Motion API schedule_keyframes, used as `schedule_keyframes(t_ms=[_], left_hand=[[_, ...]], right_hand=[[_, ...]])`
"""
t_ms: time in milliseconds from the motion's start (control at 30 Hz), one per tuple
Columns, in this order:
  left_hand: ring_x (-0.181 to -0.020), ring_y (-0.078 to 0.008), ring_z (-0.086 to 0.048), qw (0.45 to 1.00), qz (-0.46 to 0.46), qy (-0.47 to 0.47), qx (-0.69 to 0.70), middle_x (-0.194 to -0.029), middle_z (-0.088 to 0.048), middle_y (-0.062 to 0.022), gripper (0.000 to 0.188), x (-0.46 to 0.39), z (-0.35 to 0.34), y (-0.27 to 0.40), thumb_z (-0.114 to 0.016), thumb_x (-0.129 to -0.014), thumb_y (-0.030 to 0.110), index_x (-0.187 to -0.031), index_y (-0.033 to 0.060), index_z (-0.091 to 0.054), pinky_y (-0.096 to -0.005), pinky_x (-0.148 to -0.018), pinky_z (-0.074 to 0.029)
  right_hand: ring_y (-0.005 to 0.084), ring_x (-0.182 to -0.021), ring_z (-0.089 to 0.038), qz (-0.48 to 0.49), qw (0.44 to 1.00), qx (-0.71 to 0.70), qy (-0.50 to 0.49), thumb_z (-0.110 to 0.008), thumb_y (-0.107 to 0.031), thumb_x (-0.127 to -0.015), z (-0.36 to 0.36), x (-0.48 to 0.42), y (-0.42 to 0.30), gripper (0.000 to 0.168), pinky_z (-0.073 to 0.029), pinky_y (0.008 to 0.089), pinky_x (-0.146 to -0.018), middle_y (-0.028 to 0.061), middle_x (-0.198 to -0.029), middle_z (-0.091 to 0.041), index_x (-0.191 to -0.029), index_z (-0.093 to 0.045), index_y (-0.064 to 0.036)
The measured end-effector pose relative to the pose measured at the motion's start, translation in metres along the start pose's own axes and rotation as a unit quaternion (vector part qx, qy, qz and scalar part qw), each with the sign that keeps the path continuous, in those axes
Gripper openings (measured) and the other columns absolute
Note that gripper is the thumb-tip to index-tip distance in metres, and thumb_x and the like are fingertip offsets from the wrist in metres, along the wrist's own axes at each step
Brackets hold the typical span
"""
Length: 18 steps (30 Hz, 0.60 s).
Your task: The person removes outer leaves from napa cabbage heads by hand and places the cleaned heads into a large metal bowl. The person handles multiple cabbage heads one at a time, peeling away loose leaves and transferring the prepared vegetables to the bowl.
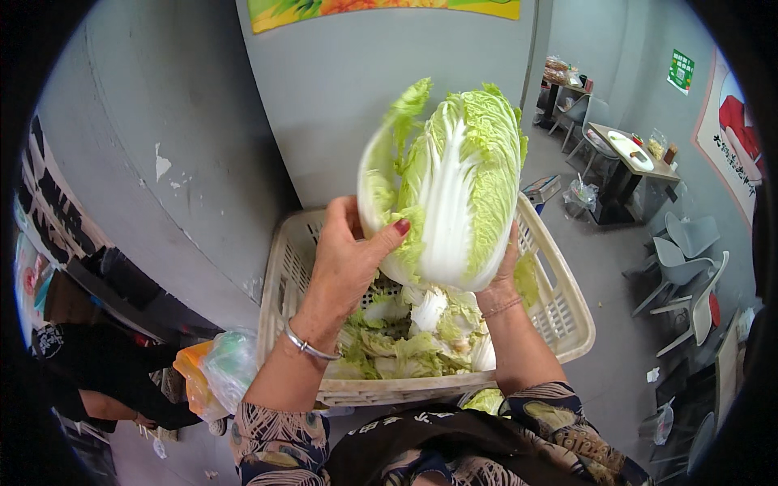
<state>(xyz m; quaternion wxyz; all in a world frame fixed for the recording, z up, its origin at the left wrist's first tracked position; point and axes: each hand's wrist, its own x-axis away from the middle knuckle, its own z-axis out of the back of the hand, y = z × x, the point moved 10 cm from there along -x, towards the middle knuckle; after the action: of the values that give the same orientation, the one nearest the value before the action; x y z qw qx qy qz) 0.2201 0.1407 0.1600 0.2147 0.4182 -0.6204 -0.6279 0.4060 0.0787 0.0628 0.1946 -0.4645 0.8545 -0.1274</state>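
Note:
A napa cabbage (453, 194) is held up in both hands above a white plastic crate (562, 322). My left hand (358, 249) grips its left side, thumb in front, where an outer leaf (374, 176) bends away from the head. Around the lower right side of the cabbage is my right hand (506, 261), its fingers mostly hidden behind it. Inside the crate lie loose cabbage leaves (389, 352) and a pale cut cabbage base (430, 313). Part of another cabbage (486, 401) shows below the crate's near edge.
A grey wall panel (389, 73) rises behind the crate. Left of the crate are plastic bags (228, 370), with a person in black (109, 364) beyond. To the right stand a table (659, 170) with a white tray on it and several grey chairs (674, 261).

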Motion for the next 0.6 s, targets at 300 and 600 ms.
schedule_keyframes(t_ms=[300,600], left_hand=[[-0.103,-0.0204,-0.054,0.970,0.008,0.115,0.212,-0.115,-0.051,-0.0099,0.050,0.056,0.013,-0.073,-0.053,-0.082,0.001,-0.129,0.0033,-0.036,-0.0371,-0.085,-0.050],[-0.094,-0.0168,-0.058,0.958,0.194,0.041,0.205,-0.109,-0.058,-0.0064,0.045,0.074,0.018,-0.076,-0.049,-0.080,0.002,-0.125,0.0046,-0.044,-0.0318,-0.069,-0.051]], right_hand=[[0.0285,-0.117,-0.051,0.064,0.994,-0.030,0.078,-0.043,-0.052,-0.089,0.010,-0.001,-0.021,0.060,-0.039,0.0450,-0.102,0.0099,-0.131,-0.051,-0.133,-0.045,-0.011],[0.0268,-0.112,-0.055,0.045,0.999,-0.017,0.019,-0.044,-0.049,-0.090,0.006,0.005,-0.016,0.058,-0.044,0.0418,-0.097,0.0104,-0.126,-0.054,-0.131,-0.047,-0.009]])
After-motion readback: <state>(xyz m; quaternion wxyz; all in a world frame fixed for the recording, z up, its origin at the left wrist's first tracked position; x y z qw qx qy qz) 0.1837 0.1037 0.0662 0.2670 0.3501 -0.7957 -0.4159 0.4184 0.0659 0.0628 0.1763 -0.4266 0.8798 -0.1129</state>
